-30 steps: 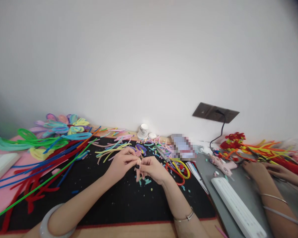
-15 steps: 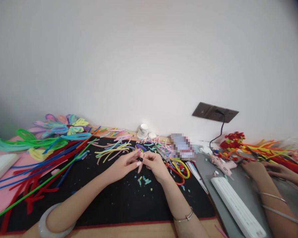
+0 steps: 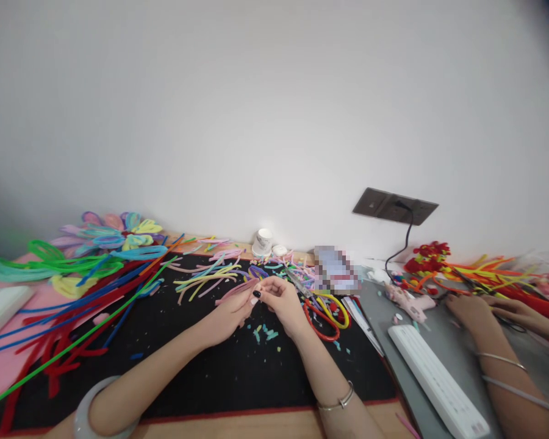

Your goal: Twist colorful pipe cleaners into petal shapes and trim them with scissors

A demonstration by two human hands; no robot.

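My left hand (image 3: pixel 231 314) is closed over the black mat, palm turned inward. Dusty-pink pipe cleaners (image 3: pixel 236 291) stick out along its upper edge toward the left, apparently gripped in its fingers. Fingertips of my right hand (image 3: pixel 281 303) pinch at the same spot, meeting the left fingertips. A small glossy black spot (image 3: pixel 257 293) shows there; whether it is a bead or a painted nail, I cannot tell. What the right fingers pinch is mostly hidden. Small teal clippings (image 3: pixel 268 333) lie just below the hands, and scissors (image 3: pixel 297 281) lie beyond the right hand.
Long pipe cleaners (image 3: pixel 132 292) and looped petals (image 3: pixel 119 231) lie left. A paper cup (image 3: pixel 263 241) and a blurred phone (image 3: pixel 337 271) stand behind. To the right are a pink glue gun (image 3: pixel 409 303), a white power strip (image 3: pixel 434 378) and another person's hands (image 3: pixel 471 311).
My left hand has rolled over and closed more, and the pink pipe cleaners now point left instead of downward. My right hand has shifted slightly. The other person's hands barely differ.
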